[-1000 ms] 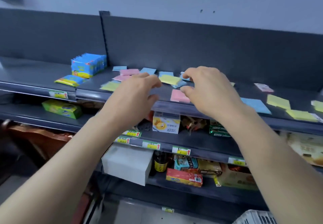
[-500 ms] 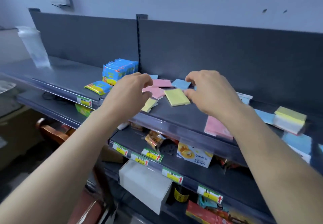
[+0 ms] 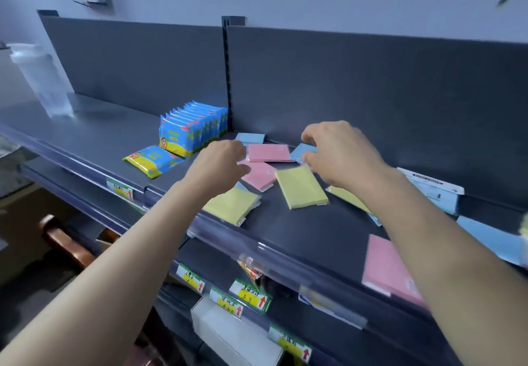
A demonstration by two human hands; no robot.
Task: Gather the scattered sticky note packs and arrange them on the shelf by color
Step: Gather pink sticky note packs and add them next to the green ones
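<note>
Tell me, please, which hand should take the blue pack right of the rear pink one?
Right hand: its fingertips are at the blue pack; the left hand sits beyond the pink pack.

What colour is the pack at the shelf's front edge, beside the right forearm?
The pack is pink, clearest in head view.

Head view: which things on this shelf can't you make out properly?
All in the head view:
- Left hand: its back hides whether it touches the pink pack.
- Right hand: it covers the blue pack's edge, so the grip is unclear.
- Yellow pack: mostly under the right forearm.
- Price tags: writing blurred.
- Far blue pack: blurred and runs off the right edge.
</note>
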